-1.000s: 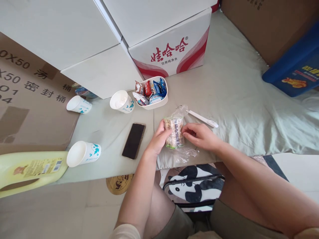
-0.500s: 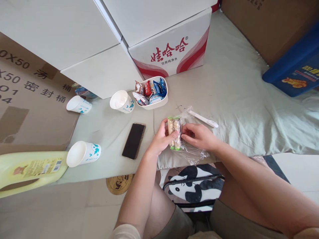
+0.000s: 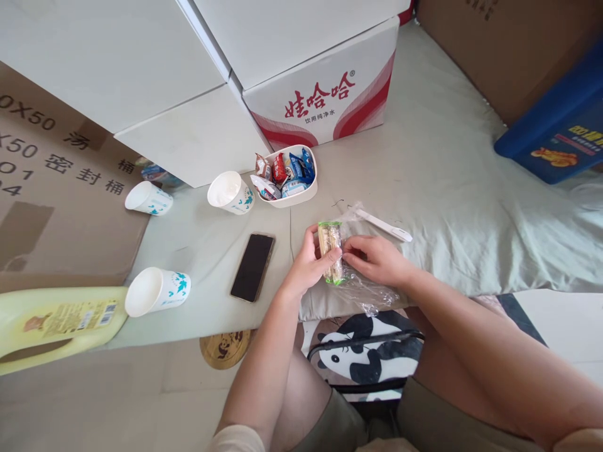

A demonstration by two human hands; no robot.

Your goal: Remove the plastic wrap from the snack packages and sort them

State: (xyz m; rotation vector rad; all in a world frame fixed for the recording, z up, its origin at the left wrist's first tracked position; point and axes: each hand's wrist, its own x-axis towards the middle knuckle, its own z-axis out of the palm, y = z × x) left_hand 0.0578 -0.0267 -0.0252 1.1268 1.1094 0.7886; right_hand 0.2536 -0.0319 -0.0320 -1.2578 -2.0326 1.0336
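Observation:
My left hand (image 3: 307, 265) is closed around a snack pack (image 3: 330, 238): pale, bar-shaped pieces in clear film with bright green ends. Its thumb lies across the front of the pack. At the pack's right edge, my right hand (image 3: 374, 256) has its fingers curled and pinched on clear plastic wrapping (image 3: 370, 294). That loose, crinkled wrapping spreads below and above the right fingers. Just beyond the right hand lies a slim white plastic tool (image 3: 384, 225), touched by neither hand.
A black phone (image 3: 253, 267) lies left of my hands. Paper cups (image 3: 157, 291) stand at the left, near a yellow jug (image 3: 61, 323). Behind are a white tub (image 3: 294, 199) of wrapped snacks and a white carton (image 3: 325, 107). A blue container (image 3: 556, 119) is far right.
The snack pack has turned slightly in my left hand, and the left thumb has shifted a little to the right. The loose wrapping has moved slightly. Nothing else has visibly moved.

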